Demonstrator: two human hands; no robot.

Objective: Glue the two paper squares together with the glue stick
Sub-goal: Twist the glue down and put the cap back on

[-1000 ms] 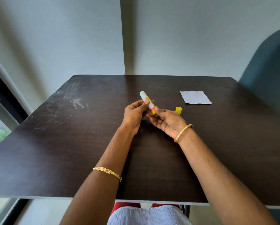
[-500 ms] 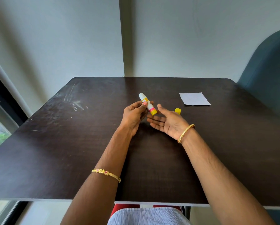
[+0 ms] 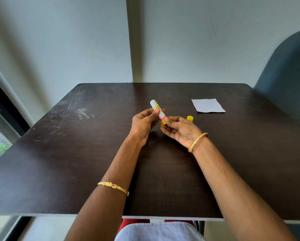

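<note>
Left hand (image 3: 145, 121) holds the glue stick (image 3: 157, 111) around its middle, thumb curled across the label, white end tilted up and away. Right hand (image 3: 179, 129) pinches the yellow base of the stick between thumb and fingertips, palm up. Yellow cap (image 3: 190, 118) lies on the table (image 3: 76, 153) just behind the right hand, so the stick is open. Paper (image 3: 207, 105) lies flat, well apart to the right and farther back; it reads as one white sheet, and I cannot tell whether a second square lies stacked under it.

Judgement: step in hand is winding the glue out by the base.

Risks:
- Too much twist pushes out a long soft column; it can smear or snap on the paper.
- The cap sits close to the right wrist; a careless reach towards the paper may knock it rolling.
- Thin paper may drag or crease under the stick unless pinned by the free hand.
</note>
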